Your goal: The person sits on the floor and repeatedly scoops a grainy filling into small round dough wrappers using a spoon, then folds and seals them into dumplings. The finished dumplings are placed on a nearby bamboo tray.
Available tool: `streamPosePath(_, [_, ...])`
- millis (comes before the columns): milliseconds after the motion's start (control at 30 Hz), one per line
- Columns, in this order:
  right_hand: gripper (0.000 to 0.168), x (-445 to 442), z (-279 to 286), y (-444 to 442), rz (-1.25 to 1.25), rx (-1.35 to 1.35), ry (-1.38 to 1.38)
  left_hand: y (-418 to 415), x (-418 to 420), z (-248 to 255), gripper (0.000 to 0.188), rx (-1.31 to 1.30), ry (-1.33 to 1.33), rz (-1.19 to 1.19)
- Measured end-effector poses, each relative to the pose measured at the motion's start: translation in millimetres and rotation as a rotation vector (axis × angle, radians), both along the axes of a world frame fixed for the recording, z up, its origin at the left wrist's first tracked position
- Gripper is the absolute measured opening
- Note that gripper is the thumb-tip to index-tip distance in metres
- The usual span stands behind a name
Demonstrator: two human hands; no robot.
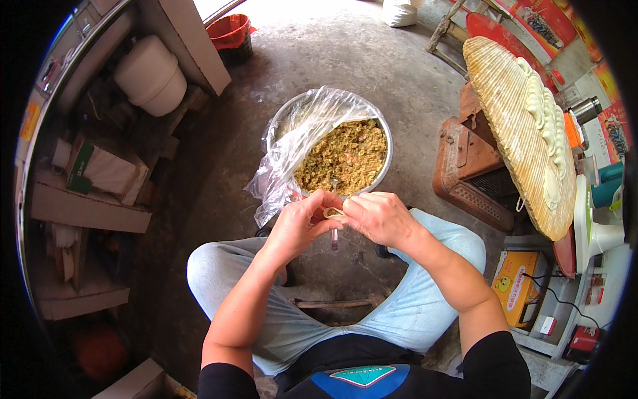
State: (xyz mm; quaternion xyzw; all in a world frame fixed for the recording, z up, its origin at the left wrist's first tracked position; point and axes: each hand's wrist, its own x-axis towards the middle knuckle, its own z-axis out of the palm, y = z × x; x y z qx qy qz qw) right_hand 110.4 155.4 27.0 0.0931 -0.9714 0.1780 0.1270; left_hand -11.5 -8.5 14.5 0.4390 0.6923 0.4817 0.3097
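Note:
My left hand and my right hand meet in front of my knees. Between their fingertips they pinch a pale dough wrapper that is folded partly around some filling. Just beyond stands a round basin of chopped yellow-green filling. Clear plastic film drapes over its left side. A spoon reaches from the basin's near edge to below my hands; its middle is hidden behind them.
To the right, an oval ribbed tray holds rows of shaped dumplings above a rusty metal heater. Wooden shelves line the left. A bin with a red liner stands at the back. A yellow box sits low right.

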Motion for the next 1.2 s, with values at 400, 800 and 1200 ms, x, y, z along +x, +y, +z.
streamPosePath(400, [0.017, 1, 7, 0, -0.074, -0.031, 0.078, 6, 11, -18, 0.025, 0.183, -0.518, -0.051])
streamPosePath(800, [0.019, 1, 4, -4, -0.011, 0.066, 0.084, 4, 13, -6, 0.021, 0.131, -0.09, -0.06])
streamPosePath(1200, [0.023, -1, 3, -6, -0.034, 0.107, 0.12, 4, 7, -14, 0.023, 0.092, 0.247, -0.094])
